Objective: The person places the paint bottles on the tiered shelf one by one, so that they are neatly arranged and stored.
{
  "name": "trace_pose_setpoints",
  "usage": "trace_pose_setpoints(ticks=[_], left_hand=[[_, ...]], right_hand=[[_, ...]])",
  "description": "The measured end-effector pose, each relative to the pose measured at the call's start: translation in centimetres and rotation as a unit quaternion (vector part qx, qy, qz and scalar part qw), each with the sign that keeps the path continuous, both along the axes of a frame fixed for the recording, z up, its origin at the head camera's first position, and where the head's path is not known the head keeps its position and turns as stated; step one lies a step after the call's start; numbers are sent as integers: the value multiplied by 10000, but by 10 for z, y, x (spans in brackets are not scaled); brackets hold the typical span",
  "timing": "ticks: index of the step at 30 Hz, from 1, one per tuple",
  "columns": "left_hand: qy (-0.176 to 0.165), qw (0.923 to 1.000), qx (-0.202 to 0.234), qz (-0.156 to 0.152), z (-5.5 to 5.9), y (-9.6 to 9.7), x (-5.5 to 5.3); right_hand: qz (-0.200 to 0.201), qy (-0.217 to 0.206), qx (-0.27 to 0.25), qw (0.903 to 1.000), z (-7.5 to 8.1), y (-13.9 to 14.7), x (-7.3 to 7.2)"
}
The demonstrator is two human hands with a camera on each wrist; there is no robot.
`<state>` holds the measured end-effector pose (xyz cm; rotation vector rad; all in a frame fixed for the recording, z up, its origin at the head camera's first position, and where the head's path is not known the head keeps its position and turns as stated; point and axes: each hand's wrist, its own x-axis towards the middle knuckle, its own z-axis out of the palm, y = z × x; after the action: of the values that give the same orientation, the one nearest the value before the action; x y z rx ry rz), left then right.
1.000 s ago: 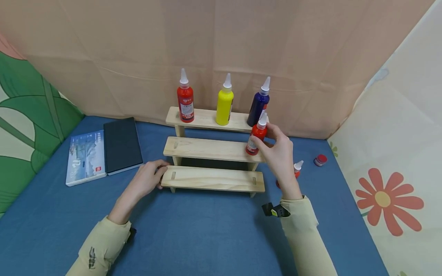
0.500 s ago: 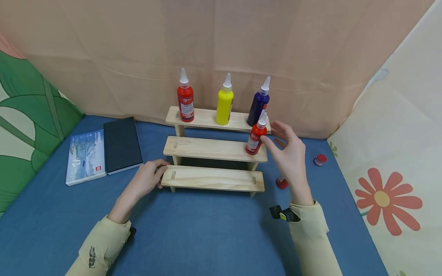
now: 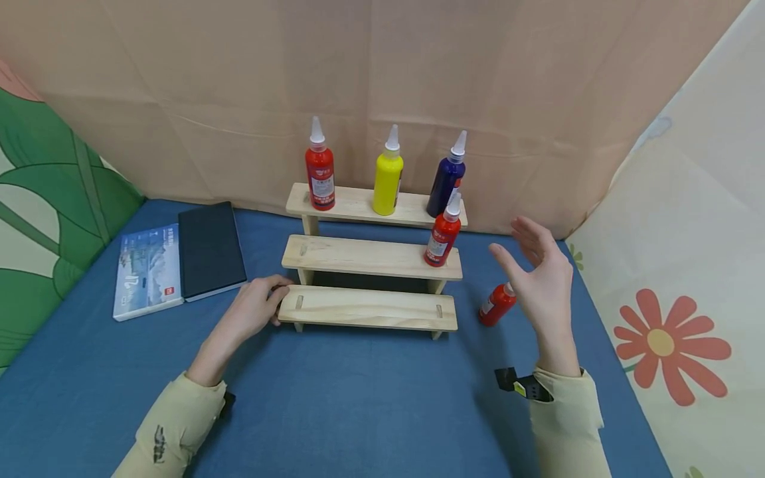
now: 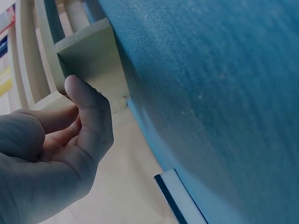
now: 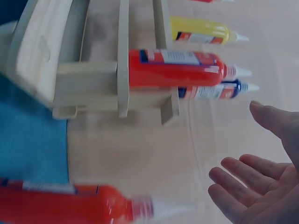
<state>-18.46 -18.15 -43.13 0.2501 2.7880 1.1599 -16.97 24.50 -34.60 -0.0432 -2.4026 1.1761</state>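
A three-step wooden display rack (image 3: 367, 310) stands on the blue cloth. My left hand (image 3: 254, 307) holds the left end of its lowest step, thumb and curled fingers at the corner, also seen by the left wrist camera. On the right end of the middle step, a red squeeze bottle (image 3: 443, 238) with a white nozzle stands upright. My right hand (image 3: 542, 285) is in the air to the right of the rack, fingers spread and holding nothing. Just left of that hand, another red bottle (image 3: 497, 305) stands on the cloth, its nozzle mostly hidden by the hand.
Along the top step stand a red bottle (image 3: 321, 176), a yellow bottle (image 3: 388, 182) and a dark blue bottle (image 3: 447, 179). A blue-and-white book (image 3: 148, 272) and a black notebook (image 3: 212, 251) lie to the left. A beige curtain (image 3: 239, 99) hangs behind.
My right hand has let go of the red bottle on the middle step and moved right, now covering the small red-capped jar. My left hand has stayed at the rack.
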Motion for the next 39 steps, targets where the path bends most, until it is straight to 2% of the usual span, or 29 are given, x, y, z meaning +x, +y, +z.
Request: trace_pose_setpoints(ticks=[6, 13, 20, 32, 39], left_hand=[[5, 10000, -29, 4, 1, 0, 0], [34, 10000, -30, -14, 0, 0, -1], [15, 10000, -55, -6, 1, 0, -2], [-46, 10000, -52, -5, 1, -1, -2], [-33, 10000, -61, -2, 1, -1, 0]], right_hand=[[-240, -200, -42, 9995, -8, 16, 8], [-292, -359, -130, 9988, -22, 33, 17], [-380, -764, -246, 9961, -38, 42, 22], [-174, -1239, -436, 9912, -60, 49, 25], [-26, -1294, -493, 9904, -70, 49, 21]])
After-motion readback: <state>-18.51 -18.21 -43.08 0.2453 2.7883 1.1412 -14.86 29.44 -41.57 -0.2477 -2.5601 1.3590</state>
